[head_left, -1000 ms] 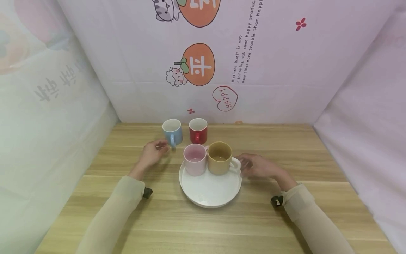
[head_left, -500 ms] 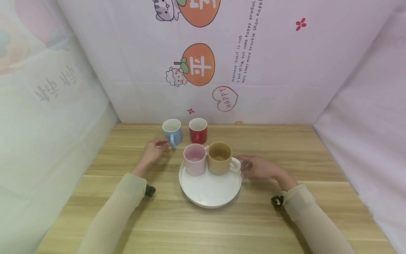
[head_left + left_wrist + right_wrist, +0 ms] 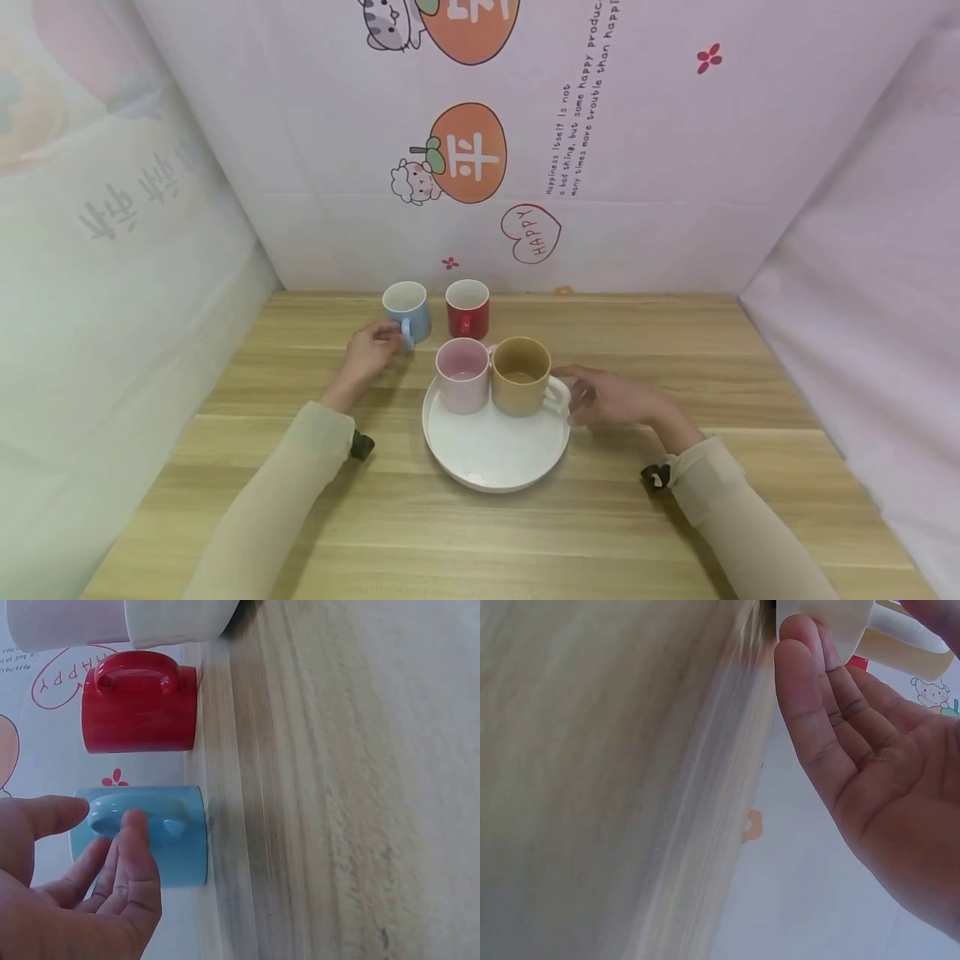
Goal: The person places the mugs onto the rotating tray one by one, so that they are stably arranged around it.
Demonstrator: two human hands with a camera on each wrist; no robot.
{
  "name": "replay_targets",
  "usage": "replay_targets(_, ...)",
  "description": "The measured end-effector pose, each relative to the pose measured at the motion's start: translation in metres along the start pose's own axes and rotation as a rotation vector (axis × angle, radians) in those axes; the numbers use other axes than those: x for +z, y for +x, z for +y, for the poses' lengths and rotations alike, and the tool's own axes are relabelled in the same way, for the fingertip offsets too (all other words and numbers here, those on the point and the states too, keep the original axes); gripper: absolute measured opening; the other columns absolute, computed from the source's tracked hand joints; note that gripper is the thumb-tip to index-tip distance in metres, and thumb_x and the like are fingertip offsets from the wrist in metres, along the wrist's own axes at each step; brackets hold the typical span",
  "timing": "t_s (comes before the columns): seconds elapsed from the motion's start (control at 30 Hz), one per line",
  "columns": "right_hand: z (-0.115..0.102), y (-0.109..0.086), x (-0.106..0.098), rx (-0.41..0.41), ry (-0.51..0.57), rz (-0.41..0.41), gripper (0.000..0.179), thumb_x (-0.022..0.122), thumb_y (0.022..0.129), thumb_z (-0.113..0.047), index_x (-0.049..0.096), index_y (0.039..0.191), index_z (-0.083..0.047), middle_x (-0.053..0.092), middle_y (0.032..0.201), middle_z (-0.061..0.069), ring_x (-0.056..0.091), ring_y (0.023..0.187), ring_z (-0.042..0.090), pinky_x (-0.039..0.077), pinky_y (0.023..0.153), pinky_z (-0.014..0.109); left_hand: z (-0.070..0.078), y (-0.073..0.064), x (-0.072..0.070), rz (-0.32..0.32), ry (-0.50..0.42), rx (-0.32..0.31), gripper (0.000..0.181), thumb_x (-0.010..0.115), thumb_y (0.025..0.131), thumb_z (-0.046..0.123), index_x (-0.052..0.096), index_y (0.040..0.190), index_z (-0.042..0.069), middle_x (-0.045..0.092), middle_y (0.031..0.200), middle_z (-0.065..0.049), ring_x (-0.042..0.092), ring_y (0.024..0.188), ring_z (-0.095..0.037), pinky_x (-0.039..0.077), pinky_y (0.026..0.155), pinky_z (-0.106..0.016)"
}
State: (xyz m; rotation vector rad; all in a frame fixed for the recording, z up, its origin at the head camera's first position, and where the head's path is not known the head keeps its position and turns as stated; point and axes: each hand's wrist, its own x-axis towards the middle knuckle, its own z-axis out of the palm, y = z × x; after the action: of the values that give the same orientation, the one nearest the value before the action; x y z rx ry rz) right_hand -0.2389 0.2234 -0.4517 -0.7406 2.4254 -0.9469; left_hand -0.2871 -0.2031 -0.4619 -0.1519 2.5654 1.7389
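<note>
My left hand (image 3: 369,354) is at the handle of a light blue mug (image 3: 421,323). In the left wrist view the thumb and forefinger stand apart, right at the handle, the other fingers loosely bent. At the right rim of a round white tray (image 3: 495,454) is my right hand (image 3: 611,396), its nearly straight fingers against the tray's outer wall and its thumb apart in the right wrist view. A pink mug (image 3: 462,392) and a mustard-yellow mug (image 3: 517,393) with a white handle stand upright side by side on the tray's far half.
A red mug (image 3: 480,318) stands upright between the blue mug and the tray's back. Everything is on a wooden table (image 3: 480,542). A printed white cloth (image 3: 637,167) hangs behind it, with further pale cloths at both sides.
My left hand has moved slightly right, closer to the blue mug's handle. The right hand, tray and mugs have hardly shifted.
</note>
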Motion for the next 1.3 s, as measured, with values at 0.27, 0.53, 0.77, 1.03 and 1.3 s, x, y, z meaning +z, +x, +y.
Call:
replay_targets(0.27, -0.0013, -0.0002, 0.0011, -0.014, -0.003, 0.004, 0.079, 0.080, 0.084, -0.024, 0.039, 0.152, -0.023, 0.068, 0.110, 0.007, 0.065, 0.104, 0.022, 0.056, 0.087, 0.034, 0.0032, 0.0067, 0.0051, 0.054, 0.001, -0.014, 0.043, 0.067, 0.095, 0.018, 0.057, 0.134, 0.004, 0.067, 0.124, -0.021, 0.069, 0.099, -0.042, 0.062, 0.073, -0.043)
replay_targets(0.53, 0.0019, 0.0006, 0.0020, 0.001, -0.010, 0.005, 0.080, 0.081, 0.083, -0.027, 0.039, 0.151, -0.022, 0.067, 0.110, 0.006, 0.066, 0.103, 0.020, 0.056, 0.088, 0.034, 0.0057, 0.0070, 0.0097, 0.092, 0.023, 0.012, 0.041, 0.071, 0.091, 0.015, 0.058, 0.128, 0.001, 0.070, 0.116, -0.024, 0.074, 0.097, -0.037, 0.062, 0.079, -0.043)
replay_targets(0.77, 0.0008, -0.0003, 0.0017, 0.020, 0.004, 0.001, 0.080, 0.082, 0.082, -0.030, 0.040, 0.150, -0.021, 0.067, 0.111, 0.005, 0.066, 0.104, 0.021, 0.056, 0.090, 0.036, 0.0072, 0.0052, 0.0095, 0.104, 0.059, 0.036, 0.040, 0.069, 0.091, 0.013, 0.057, 0.127, 0.000, 0.071, 0.113, -0.026, 0.075, 0.094, -0.036, 0.062, 0.081, -0.040)
replay_targets(1.03, 0.0001, -0.0009, 0.0018, 0.040, 0.016, -0.001, 0.079, 0.082, 0.082, -0.029, 0.041, 0.148, -0.021, 0.067, 0.111, 0.006, 0.066, 0.103, 0.021, 0.057, 0.089, 0.035, 0.0030, 0.0022, 0.0051, 0.108, 0.037, 0.040, 0.040, 0.068, 0.091, 0.011, 0.058, 0.129, 0.001, 0.071, 0.111, -0.024, 0.076, 0.090, -0.033, 0.063, 0.082, -0.042)
replay_targets(1.3, 0.0010, -0.0006, 0.0020, 0.046, 0.015, -0.003, 0.079, 0.083, 0.081, -0.030, 0.041, 0.148, -0.021, 0.066, 0.111, 0.006, 0.066, 0.102, 0.020, 0.057, 0.088, 0.034, -0.0005, 0.0042, 0.0054, 0.097, -0.081, 0.022, 0.040, 0.069, 0.091, 0.006, 0.057, 0.128, -0.003, 0.067, 0.117, -0.027, 0.074, 0.094, -0.039, 0.062, 0.083, -0.043)
